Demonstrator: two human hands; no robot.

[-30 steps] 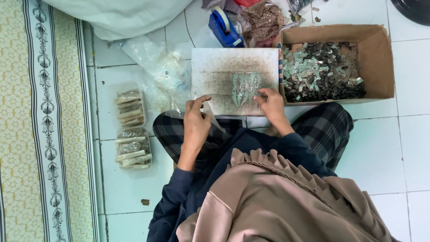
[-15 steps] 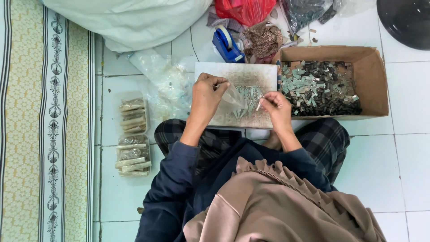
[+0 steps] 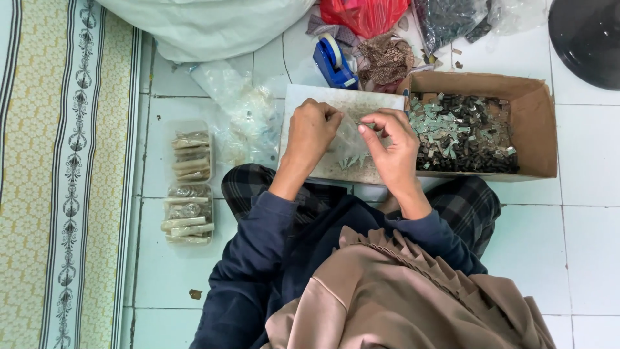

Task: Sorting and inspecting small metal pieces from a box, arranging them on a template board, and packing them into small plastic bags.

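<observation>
My left hand [image 3: 311,134] and my right hand [image 3: 391,143] are raised over a white board [image 3: 316,97] that rests in front of my lap. Between them they pinch the top of a small clear plastic bag [image 3: 351,143] with small pale pieces lying in its bottom. The left fingers are curled tight on the bag's left edge. On the right edge, thumb and forefinger of the right hand grip it. To the right stands an open cardboard box [image 3: 535,123] filled with many small grey and dark pieces [image 3: 460,132].
Two stacks of filled packets [image 3: 188,189] lie on the white tiles at left, beside a patterned mat [image 3: 58,174]. Loose clear bags [image 3: 248,123], a blue tape dispenser [image 3: 334,63], a red bag [image 3: 365,14], a white sack [image 3: 206,22] and a dark round object [image 3: 588,39] lie behind.
Both hands have risen from the near edge of the board to its middle and now hold the clear bag up between them. The camera has moved in closer.
</observation>
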